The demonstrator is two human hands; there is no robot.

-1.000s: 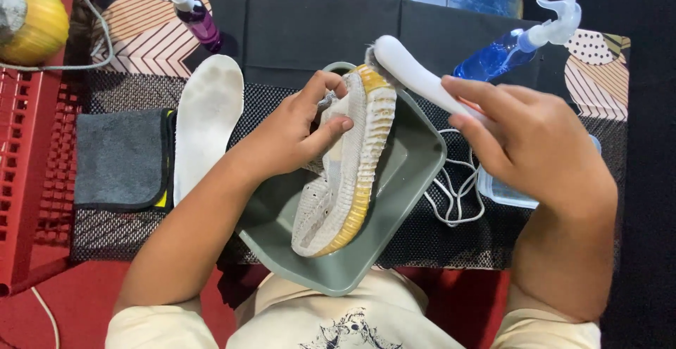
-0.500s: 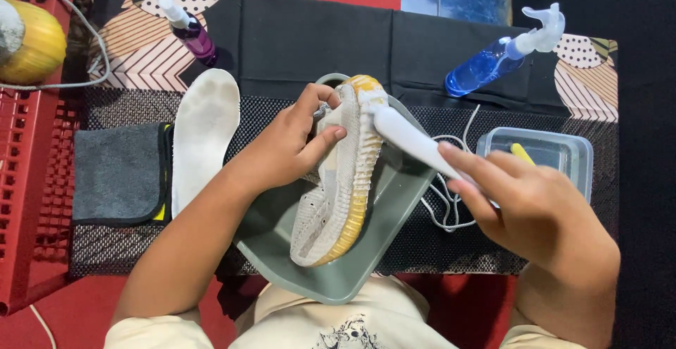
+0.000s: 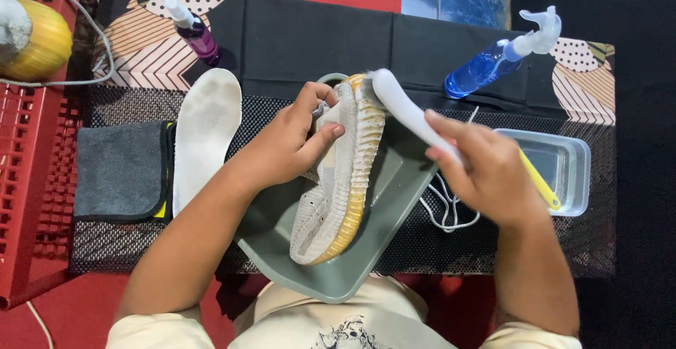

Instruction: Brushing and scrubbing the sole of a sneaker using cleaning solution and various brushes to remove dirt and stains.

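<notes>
I see my left hand (image 3: 292,145) curled around the knit upper of a pale sneaker (image 3: 340,180), thumb pressed on its side and fingers tucked into the collar. The shoe lies on its side over a grey-green plastic tray (image 3: 394,201) in front of me, its ribbed sole yellowed along the edge. My right hand (image 3: 486,173) is closed around a smooth white brush handle (image 3: 408,109), whose rounded head rests against the toe end of the sole; the bristles are hidden from me. The tray sits on a black mesh mat (image 3: 113,247).

A white insole (image 3: 205,134) lies flat to the left, beside a folded grey cloth (image 3: 120,169) with a yellow trim. White laces (image 3: 443,212) are partly covered by my right wrist. A clear rectangular tub (image 3: 563,162) holds a yellow stick-like thing, half hidden behind my hand. Farther back lie a blue spray bottle (image 3: 486,67) with a white trigger and a small purple pump bottle (image 3: 197,35). A red slatted crate (image 3: 28,180) is cut off at the left edge.
</notes>
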